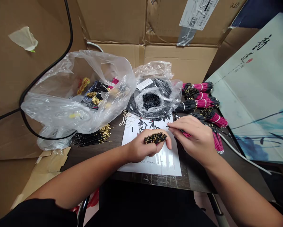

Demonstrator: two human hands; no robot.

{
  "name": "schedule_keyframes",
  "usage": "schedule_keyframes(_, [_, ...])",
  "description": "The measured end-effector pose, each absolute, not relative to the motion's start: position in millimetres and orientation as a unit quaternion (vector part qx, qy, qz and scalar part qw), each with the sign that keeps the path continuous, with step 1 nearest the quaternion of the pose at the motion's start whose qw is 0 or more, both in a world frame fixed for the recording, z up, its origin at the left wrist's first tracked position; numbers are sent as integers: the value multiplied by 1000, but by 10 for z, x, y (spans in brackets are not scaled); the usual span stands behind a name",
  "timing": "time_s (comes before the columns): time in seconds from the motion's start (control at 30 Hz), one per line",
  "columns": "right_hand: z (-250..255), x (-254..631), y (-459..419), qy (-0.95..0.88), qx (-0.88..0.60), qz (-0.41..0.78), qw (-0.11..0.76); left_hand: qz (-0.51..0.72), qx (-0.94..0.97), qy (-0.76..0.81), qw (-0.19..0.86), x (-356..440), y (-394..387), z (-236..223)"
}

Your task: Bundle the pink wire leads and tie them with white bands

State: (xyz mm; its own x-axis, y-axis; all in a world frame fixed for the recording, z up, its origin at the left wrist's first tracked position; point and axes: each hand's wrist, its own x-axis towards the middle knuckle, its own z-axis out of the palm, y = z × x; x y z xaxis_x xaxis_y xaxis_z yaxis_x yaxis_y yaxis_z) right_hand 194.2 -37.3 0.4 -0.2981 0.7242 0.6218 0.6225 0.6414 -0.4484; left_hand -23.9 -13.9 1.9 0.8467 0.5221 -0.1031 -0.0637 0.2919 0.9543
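Note:
My left hand (141, 146) is shut on a tight bunch of black wires (155, 137), whose gold-ringed ends face up and right. My right hand (193, 138) pinches a thin black piece (168, 126) between its fingertips, and pink wires (186, 134) run out beneath the palm. Both hands are over a white printed paper sheet (153, 160), on which several short black sleeves (153, 123) lie scattered. Bound bundles of pink wires with black ends (200, 101) lie just beyond my right hand. The sheet's middle is hidden by my left hand.
A clear plastic bag (72, 94) holds gold-tipped wires, and another (155, 97) holds black sleeves. Loose gold-tipped black wires (94, 137) and rubber bands (126, 118) lie on the dark table (146, 179). Cardboard (143, 60) and a black cable (46, 66) surround the back.

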Motion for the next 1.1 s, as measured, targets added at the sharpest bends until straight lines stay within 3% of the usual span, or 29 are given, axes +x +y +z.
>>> schedule_keyframes(0.2, [370,1955,-508,-799,-398,74,445,210,506,187,816,-207,-144,-65])
schedule_keyframes(0.4, [613,1939,-542,-847,-353,95,386,188,461,164,852,-189,-127,-107])
schedule_keyframes(0.77, [685,1908,-479,-885,-324,121,311,136,402,133,896,-201,-91,-152])
schedule_keyframes(1.1, [670,1916,-455,-894,-323,97,295,111,383,139,906,-185,-69,-176])
